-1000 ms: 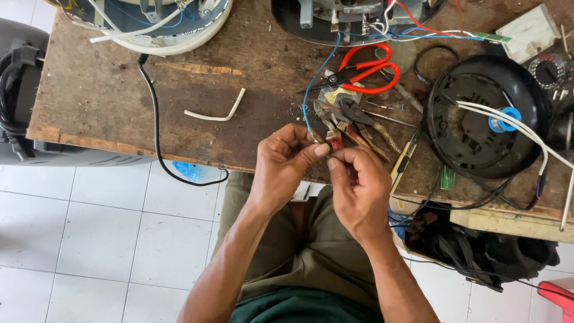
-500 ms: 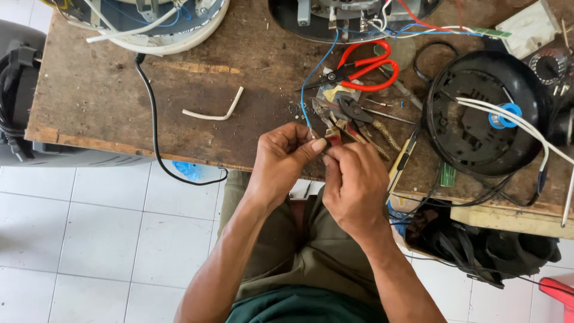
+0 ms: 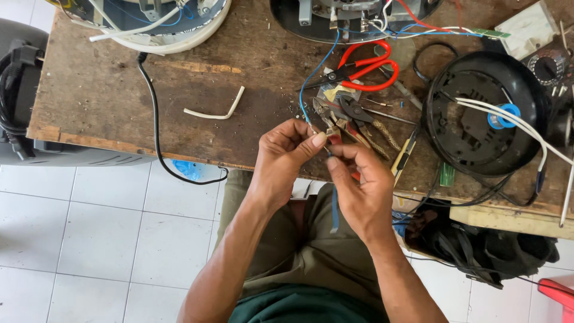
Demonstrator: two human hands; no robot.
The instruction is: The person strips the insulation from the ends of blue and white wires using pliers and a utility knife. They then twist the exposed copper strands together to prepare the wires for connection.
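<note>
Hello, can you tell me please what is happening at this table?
A person sits at a worn wooden workbench and pinches a thin blue wire between the left hand and the right hand, just at the bench edge. Pliers and red-handled scissors lie just behind the hands. A round black appliance base with white wires sits to the right.

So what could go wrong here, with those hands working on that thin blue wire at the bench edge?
The blue wire runs taut from the left hand up to the open appliance; a tug might strain its joint there. The right hand works just above the pliers and red-handled scissors, so a slip could meet metal. Small bits could drop off the table edge.
</note>
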